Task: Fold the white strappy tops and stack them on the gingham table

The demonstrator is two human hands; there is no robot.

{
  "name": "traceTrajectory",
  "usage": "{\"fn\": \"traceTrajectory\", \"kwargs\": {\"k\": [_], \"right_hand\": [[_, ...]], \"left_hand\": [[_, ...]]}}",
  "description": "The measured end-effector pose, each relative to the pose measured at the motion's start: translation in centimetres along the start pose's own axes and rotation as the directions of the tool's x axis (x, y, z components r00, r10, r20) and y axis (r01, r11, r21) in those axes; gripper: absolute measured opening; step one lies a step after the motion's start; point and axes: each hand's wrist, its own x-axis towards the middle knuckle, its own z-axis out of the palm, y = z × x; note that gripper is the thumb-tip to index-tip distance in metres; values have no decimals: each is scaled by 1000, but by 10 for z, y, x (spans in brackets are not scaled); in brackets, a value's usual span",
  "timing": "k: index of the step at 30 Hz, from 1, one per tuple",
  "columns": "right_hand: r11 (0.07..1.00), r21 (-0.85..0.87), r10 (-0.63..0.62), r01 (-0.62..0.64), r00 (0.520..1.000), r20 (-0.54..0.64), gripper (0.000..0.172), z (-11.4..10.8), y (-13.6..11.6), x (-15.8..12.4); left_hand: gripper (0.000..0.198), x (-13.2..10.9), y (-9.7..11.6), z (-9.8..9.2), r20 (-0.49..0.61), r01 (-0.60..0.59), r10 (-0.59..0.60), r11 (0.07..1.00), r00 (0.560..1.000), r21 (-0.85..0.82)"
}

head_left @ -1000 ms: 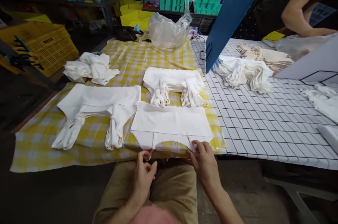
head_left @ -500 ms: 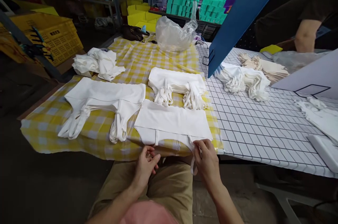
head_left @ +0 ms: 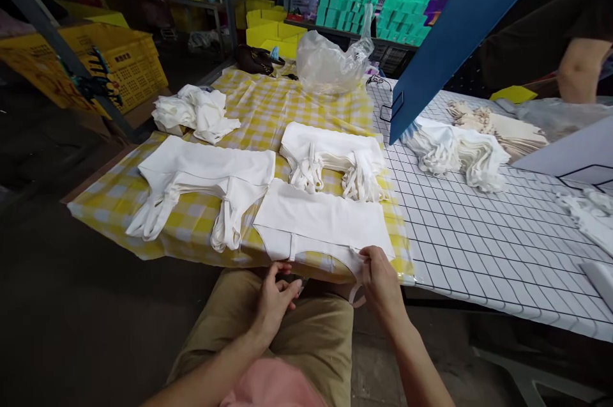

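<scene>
Right hand [head_left: 385, 285]: thumb and fingers closed in a pinch on the lower edge of a white garment [head_left: 328, 215], at its right-side strap. Part of that strap [head_left: 353, 296] hangs in a loop past the worktop's near edge, just left of the hand.

Left hand [head_left: 275, 301]: half open, fingers loosely curled, thumb apart from the index finger. Sits at the worktop's near edge, just below the garment's left-side strap. Can't tell if the fingertips touch the fabric.

Garment lies flat on the yellow checked cloth [head_left: 253, 100], along the near edge of the worktop [head_left: 440, 234], close to the cloth's right edge. Wide band toward the far edge, straps toward the near one.

Around it: left stack [head_left: 205, 161] of white garments, on the cloth toward its near left corner. Far stack [head_left: 335, 142] directly beyond the flat garment, straps bunched at its near side. Crumpled white pile [head_left: 196, 113] by the cloth's left edge. Clear plastic bag [head_left: 330, 62] at the cloth's far end.

Blue board [head_left: 469, 36] leans over the worktop right of the cloth; another white stack [head_left: 447, 148] and a beige stack [head_left: 514, 129] lie beside it. Co-worker's arm [head_left: 582, 71] beyond, toward the far right.
</scene>
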Motion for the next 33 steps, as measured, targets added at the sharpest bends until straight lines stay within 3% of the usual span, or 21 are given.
{"fn": "traceTrajectory", "kwargs": {"k": [4, 7, 11, 14, 16, 20, 24, 27, 31, 33], "right_hand": [[1000, 10, -29, 28, 999, 32, 11, 2, -2, 1], [999, 23, -42, 41, 998, 47, 11, 2, -4, 3], [999, 12, -44, 44, 997, 57, 17, 1, -3, 4], [998, 7, -56, 56, 997, 43, 19, 1, 0, 6], [998, 1, -64, 64, 997, 40, 19, 1, 2, 8], [997, -25, -77, 78, 997, 29, 22, -4, 3, 18], [998, 9, -62, 62, 998, 1, 20, -9, 3, 36], [999, 29, -16, 16, 1000, 6, 18, -9, 4, 52], [999, 42, 20, -21, 999, 30, 17, -2, 8, 71], [999, 35, 34, -35, 998, 47, 17, 2, 10, 78]], "left_hand": [[53, 1, -2, -2, -128, -8, 4, 1000, 992, -28], [59, 1, 1, 0, -64, -7, 4, 999, 998, -46], [36, 1, 4, 3, 79, -1, 3, 1000, 997, -20], [20, -1, 8, 0, 57, -85, 76, 980, 996, 182], [10, -4, 16, -5, 35, -202, 206, 889, 978, 412], [13, -1, 49, -17, 124, -373, 424, 576, 897, 728], [16, 19, 96, -19, 221, -421, 482, 359, 848, 833], [15, 42, 127, -14, 296, -456, 443, 315, 846, 832], [18, 78, 150, -4, 299, -422, 338, 395, 893, 816], [19, 94, 153, -1, 281, -412, 343, 410, 897, 814]]}}
